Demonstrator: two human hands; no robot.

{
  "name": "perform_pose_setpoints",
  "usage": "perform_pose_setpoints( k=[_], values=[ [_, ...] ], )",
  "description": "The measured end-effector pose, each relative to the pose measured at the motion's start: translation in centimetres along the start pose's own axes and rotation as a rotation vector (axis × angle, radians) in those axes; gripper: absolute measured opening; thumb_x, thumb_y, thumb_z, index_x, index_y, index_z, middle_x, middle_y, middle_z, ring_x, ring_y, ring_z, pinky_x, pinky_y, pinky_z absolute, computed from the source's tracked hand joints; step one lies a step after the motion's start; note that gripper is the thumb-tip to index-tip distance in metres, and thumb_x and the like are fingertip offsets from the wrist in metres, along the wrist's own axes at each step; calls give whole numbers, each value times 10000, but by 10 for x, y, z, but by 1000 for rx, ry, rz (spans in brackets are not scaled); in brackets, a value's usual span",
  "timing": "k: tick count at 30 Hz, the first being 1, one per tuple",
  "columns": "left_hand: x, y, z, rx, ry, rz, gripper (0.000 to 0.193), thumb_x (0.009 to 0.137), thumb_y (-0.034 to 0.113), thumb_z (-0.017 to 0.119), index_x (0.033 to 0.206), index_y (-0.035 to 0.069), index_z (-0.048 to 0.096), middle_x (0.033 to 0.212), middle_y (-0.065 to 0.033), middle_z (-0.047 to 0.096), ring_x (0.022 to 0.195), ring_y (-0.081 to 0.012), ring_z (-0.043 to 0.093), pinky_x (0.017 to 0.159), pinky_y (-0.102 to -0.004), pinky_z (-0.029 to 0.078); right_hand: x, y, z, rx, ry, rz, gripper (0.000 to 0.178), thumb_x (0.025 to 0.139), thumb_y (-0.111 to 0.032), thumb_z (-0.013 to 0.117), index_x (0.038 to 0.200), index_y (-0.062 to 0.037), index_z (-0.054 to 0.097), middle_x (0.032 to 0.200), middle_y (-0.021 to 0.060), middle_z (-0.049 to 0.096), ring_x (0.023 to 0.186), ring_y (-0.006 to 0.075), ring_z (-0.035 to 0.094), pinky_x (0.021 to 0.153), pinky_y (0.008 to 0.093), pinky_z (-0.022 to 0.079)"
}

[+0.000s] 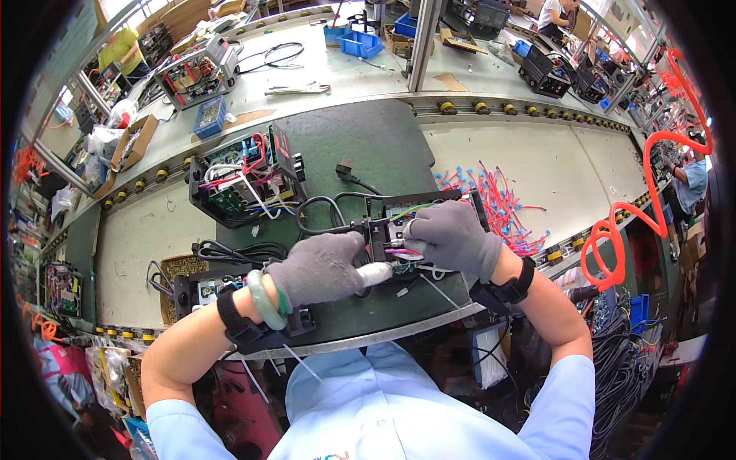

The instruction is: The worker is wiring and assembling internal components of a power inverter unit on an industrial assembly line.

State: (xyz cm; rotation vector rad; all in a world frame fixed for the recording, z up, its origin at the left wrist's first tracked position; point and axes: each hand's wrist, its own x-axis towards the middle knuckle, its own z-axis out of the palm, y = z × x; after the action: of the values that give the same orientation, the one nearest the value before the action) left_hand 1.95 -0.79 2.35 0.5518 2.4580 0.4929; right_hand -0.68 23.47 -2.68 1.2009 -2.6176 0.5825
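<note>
Both my hands wear grey gloves and work at a small black device (378, 239) with a circuit board and loose wires. My left hand (322, 268) grips the device's black end panel, its pale-tipped thumb stretched along the near side. My right hand (456, 239) is closed over the device's right part, thumb and fingers pinched near purple and white wires (400, 252); what they pinch is hidden. From the end panel a black power cable (310, 228) loops away to a plug (346, 172). A green-yellow wire (414, 210) runs beneath my right hand.
An opened device (244, 180) with red and white wires stands behind on the green mat (345, 138). Red-and-purple wire leads (498, 207) lie in a pile to the right. Another device (203, 290) and a box of screws (184, 267) sit at left. A red coiled hose (606, 253) hangs at right.
</note>
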Motion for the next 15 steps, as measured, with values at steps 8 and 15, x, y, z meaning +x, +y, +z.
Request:
perform_pose_setpoints(
  k=[8, 15],
  values=[
    [13, 2, 2, 100, -92, 26, 673, 920, 617, 541, 1102, -30, 568, 958, -210, 671, 966, -369, 669, 863, -456, 506, 1, 5, 2, -12, 20, -92, 66, 718, -154, 678, 740, -145, 616, 701, 37, 571, 669, 272, 633, 577, 407, 483],
    [16, 1, 8, 186, -50, 86, 669, 912, 589, 571, 1115, -47, 542, 936, -208, 672, 876, -369, 696, 781, -461, 539, 6, 8, 1, 0, -35, -179, 91, 680, -141, 673, 744, -138, 608, 690, 50, 570, 662, 279, 633, 569, 413, 479]
  ],
)
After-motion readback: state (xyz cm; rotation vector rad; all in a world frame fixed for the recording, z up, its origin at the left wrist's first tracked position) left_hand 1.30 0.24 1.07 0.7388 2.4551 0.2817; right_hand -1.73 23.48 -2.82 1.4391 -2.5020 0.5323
